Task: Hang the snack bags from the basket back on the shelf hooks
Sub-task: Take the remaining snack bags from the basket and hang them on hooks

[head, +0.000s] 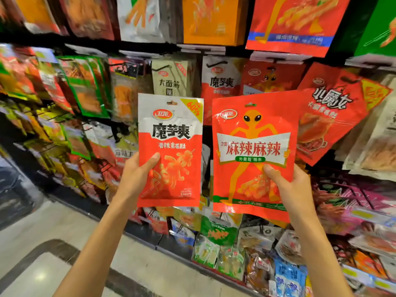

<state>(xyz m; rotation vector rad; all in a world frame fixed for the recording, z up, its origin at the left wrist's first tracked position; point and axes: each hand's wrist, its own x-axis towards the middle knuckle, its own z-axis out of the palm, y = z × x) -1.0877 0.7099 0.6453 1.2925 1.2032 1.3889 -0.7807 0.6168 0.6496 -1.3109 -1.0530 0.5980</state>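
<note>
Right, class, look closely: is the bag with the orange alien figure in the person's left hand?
No, the right hand grips the alien bag, while the left hand holds the white-topped bag.

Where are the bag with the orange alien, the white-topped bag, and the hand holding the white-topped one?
orange-alien snack bag (254,151): head view, on its white banner.
white-topped snack bag (170,151): head view, on the red below the lettering.
left hand (137,177): head view, on the thumb's base.
</note>
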